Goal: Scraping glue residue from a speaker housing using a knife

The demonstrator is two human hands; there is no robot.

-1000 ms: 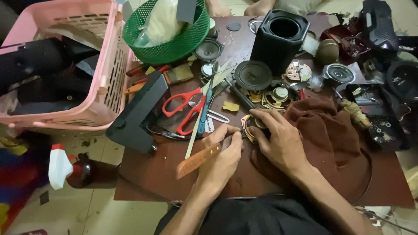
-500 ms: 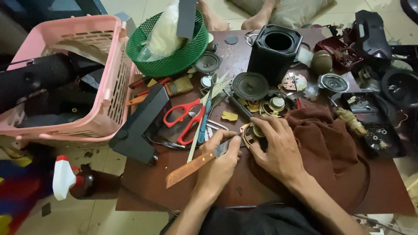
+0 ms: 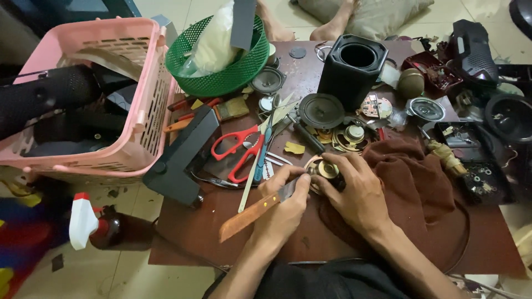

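My left hand [image 3: 282, 207] grips a knife with a wooden handle [image 3: 246, 217]; its blade tip meets a small round speaker part [image 3: 321, 166] at the table's middle. My right hand [image 3: 354, 191] rests on a brown cloth [image 3: 415, 182] and pinches that same speaker part from the right. Red-handled scissors [image 3: 238, 152] lie just left of the hands, beside a thin pale stick [image 3: 252, 180].
A pink basket [image 3: 138, 133] and a green basket [image 3: 233, 72] stand at the left and back. A black speaker box [image 3: 354, 69], loose speaker cones [image 3: 321, 111] and black parts [image 3: 476, 160] crowd the brown table [image 3: 194, 232]. A spray bottle [image 3: 83, 227] stands on the floor.
The view has shifted slightly. Both hands stay on the speaker part, and the knife is still at its edge.
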